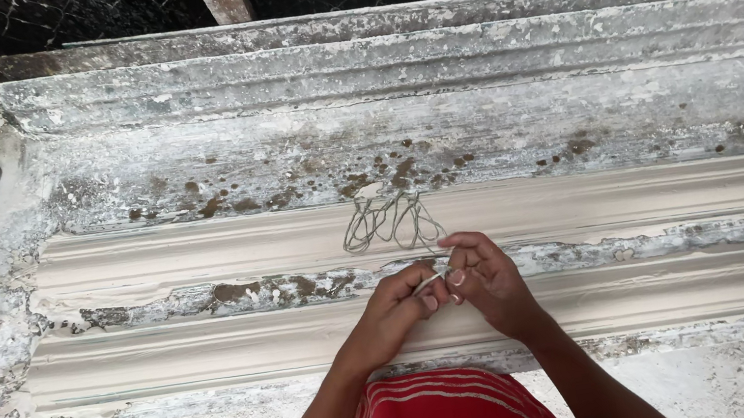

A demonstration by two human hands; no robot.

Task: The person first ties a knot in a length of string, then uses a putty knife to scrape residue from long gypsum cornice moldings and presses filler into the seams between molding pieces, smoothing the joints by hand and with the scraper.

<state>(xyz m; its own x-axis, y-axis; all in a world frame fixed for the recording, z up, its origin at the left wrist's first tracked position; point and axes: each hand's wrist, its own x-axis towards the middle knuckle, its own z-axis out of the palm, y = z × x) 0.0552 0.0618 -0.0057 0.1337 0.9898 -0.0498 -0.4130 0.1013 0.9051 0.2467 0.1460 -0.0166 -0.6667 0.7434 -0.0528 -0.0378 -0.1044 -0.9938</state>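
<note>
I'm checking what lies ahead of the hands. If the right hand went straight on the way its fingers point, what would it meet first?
Probably the left hand: the right hand points leftward at it, both pinching the same cord.

Soft even daylight, sharp focus, faint shadows, no glare

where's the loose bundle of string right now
In the head view, the string bundle lies mid-frame on the pale moulding strip, just above the left hand and right hand, which pinch its end.
</note>
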